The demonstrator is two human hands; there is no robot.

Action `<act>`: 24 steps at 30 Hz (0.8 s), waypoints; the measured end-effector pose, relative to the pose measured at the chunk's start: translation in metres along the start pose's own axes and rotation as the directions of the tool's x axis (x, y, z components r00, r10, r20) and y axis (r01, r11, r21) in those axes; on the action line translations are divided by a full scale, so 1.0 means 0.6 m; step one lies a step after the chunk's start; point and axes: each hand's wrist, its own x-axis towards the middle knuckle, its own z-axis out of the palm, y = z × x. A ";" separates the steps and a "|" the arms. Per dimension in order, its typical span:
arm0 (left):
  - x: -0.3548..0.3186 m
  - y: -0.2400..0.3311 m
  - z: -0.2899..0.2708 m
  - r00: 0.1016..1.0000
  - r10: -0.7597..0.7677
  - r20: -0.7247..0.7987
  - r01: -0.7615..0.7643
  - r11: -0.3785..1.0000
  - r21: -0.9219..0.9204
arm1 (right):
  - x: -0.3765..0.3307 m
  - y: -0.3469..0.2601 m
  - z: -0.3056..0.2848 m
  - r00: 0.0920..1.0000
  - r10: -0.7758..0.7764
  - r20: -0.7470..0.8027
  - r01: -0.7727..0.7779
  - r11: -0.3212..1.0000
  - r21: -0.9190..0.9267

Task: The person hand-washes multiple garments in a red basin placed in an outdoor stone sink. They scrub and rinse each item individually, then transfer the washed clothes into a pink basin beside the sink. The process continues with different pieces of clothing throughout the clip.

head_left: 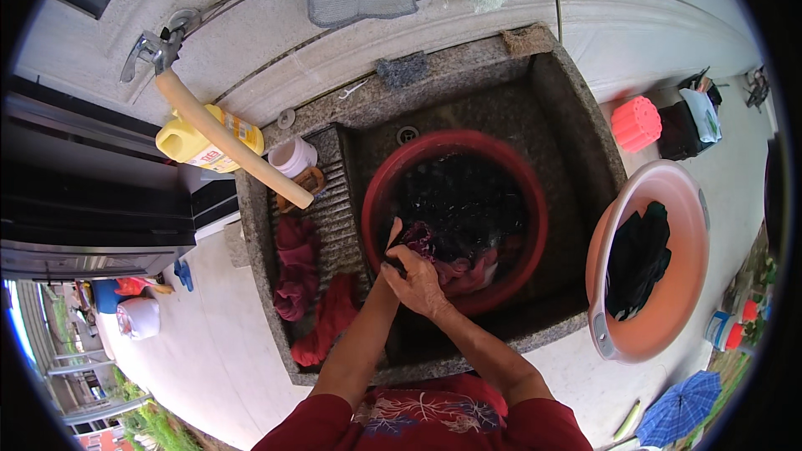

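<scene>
A red basin [373, 192] of dark water stands in a stone sink [585, 129], with dark cloth [464, 192] soaking in it. At the basin's near left rim my hands meet. My right hand [418, 282] is closed, its fingers curled in against the left one. My left hand [391, 242] is partly covered by it, with a fingertip showing above. Something dark sits between them, too hidden to name. Right beside my fingers lies patterned purple cloth [420, 240]; a pinkish garment [468, 274] rests half in the water.
Left of the basin, a ribbed washboard [336, 200] carries a maroon cloth [296, 263] and a red cloth [330, 321]. A tap hose [230, 142] hangs over a white cup [292, 156] and a yellow jug [188, 140]. On the right stands a peach basin [668, 301] holding dark clothes [639, 259].
</scene>
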 end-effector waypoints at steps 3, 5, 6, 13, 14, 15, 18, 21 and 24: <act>-0.011 -0.008 0.082 0.987 0.036 -0.157 -0.021 0.995 0.096 | -0.008 -0.023 0.017 0.951 -0.283 0.128 0.310 0.874 -0.373; -0.008 0.033 0.086 0.929 -0.076 -0.362 0.180 0.948 0.262 | 0.030 0.016 0.011 0.961 -0.272 0.041 0.261 0.853 -0.452; -0.001 0.043 0.087 0.878 -0.124 -0.462 0.294 0.902 0.317 | 0.070 0.030 -0.007 0.986 -0.157 -0.055 0.112 0.872 -0.477; 0.021 0.105 0.031 0.872 -0.490 -0.023 0.487 0.859 0.157 | 0.024 -0.038 0.005 0.962 -0.270 -0.032 0.219 0.841 -0.495; 0.013 0.098 0.019 0.915 -0.370 -0.163 0.402 0.874 0.273 | 0.029 -0.010 0.044 0.890 -0.364 -0.275 0.060 0.692 -0.719; -0.003 0.097 0.024 0.950 -0.261 -0.173 0.311 0.850 0.426 | 0.032 -0.002 0.048 0.889 -0.366 -0.276 0.057 0.686 -0.725; -0.012 0.068 0.062 0.868 -0.114 -0.483 0.398 0.740 0.542 | 0.059 0.003 -0.018 0.969 -0.233 -0.080 0.142 0.791 -0.595; 0.005 0.039 0.126 0.815 -0.118 -0.567 0.490 0.663 0.566 | 0.124 0.100 -0.110 0.924 -0.029 -0.380 -0.226 0.762 -0.607; 0.024 0.106 0.093 0.778 0.027 -0.628 0.465 0.647 0.604 | 0.123 0.153 -0.198 0.782 0.062 -0.620 -0.446 0.750 -0.488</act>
